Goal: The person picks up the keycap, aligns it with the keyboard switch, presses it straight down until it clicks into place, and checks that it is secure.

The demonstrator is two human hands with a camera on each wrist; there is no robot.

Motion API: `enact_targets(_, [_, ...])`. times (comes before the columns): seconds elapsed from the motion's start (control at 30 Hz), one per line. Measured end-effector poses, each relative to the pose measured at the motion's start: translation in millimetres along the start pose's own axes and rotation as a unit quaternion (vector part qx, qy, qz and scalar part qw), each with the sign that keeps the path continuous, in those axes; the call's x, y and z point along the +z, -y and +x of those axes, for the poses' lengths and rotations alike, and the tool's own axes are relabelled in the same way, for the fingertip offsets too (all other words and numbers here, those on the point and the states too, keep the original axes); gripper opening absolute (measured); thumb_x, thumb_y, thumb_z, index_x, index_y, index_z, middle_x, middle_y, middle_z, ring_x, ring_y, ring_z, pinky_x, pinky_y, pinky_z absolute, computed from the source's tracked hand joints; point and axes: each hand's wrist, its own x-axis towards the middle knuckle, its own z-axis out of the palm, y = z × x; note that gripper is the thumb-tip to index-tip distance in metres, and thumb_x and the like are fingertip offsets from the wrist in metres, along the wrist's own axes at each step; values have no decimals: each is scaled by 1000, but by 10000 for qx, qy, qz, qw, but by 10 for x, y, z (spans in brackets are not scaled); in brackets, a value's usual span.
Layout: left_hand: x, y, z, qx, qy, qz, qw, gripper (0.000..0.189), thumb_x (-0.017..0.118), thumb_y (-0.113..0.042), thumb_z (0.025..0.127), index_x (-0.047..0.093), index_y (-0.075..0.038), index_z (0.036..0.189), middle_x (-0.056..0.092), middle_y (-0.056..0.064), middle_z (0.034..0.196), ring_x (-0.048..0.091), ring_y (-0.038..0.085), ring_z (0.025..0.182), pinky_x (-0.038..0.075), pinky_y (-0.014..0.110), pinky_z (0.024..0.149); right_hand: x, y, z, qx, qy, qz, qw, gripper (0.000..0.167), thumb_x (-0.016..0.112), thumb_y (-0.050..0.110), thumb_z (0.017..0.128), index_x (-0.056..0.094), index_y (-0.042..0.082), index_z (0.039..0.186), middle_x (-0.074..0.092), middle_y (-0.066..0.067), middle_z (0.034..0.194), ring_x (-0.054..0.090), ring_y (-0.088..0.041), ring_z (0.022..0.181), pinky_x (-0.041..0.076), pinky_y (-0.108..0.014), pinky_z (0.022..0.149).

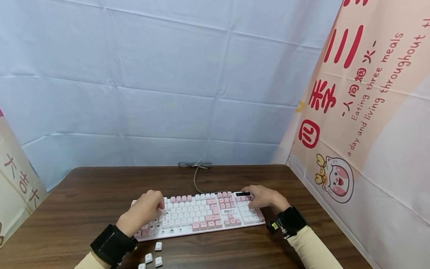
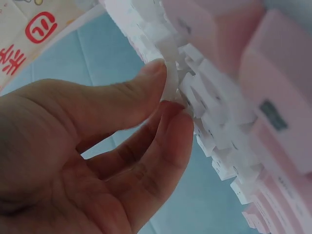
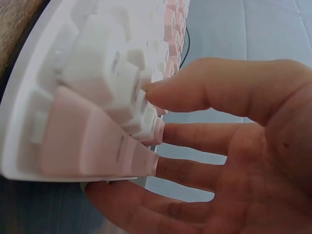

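A white and pink keyboard (image 1: 201, 212) lies on the brown table. My left hand (image 1: 143, 210) is over its left part. In the left wrist view the thumb and fingers of that hand pinch a white keycap (image 2: 170, 83) among the other keys. Bare switches (image 1: 172, 231) show in the lower left rows. My right hand (image 1: 265, 197) holds the keyboard at its far right corner. Seen from the right wrist, the thumb rests on the white number keys, and the fingers are at the keyboard's far edge and side. Several loose white keycaps (image 1: 158, 246) lie in front of the keyboard.
A grey cable (image 1: 195, 178) runs from behind the keyboard to a bundle near the table's far edge. The wooden table (image 1: 100, 186) is bordered by a pale blue cloth (image 1: 161, 93) behind and a printed cloth (image 1: 376, 123) at the right.
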Motion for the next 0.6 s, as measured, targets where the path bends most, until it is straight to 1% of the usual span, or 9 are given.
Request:
enact_targets(0.23, [14, 12, 11, 42, -18, -26, 10000, 17, 78, 7, 83, 71, -7, 87, 65, 3, 82, 54, 13, 72, 52, 33, 68, -2, -8, 3, -27, 15, -21, 10000, 67, 75, 1, 80, 55, 0, 144, 58, -22, 140, 57, -27, 110, 48, -52, 100])
enact_targets(0.47, [27, 17, 13, 172, -34, -89, 9998, 15, 77, 6, 84, 72, -7, 89, 65, 3, 83, 53, 13, 72, 51, 33, 68, 7, -25, 11, -31, 1, -91, 10000, 67, 77, 2, 80, 55, 0, 144, 57, -22, 142, 57, -30, 118, 47, -55, 103])
enact_targets(0.6, [33, 19, 15, 186, 6, -185, 9997, 15, 77, 6, 85, 71, -7, 88, 65, 3, 83, 52, 12, 72, 51, 33, 68, 14, -34, 26, 23, 6, -29, 10000, 68, 77, 2, 81, 55, 1, 145, 57, -22, 142, 57, -30, 118, 47, -54, 105])
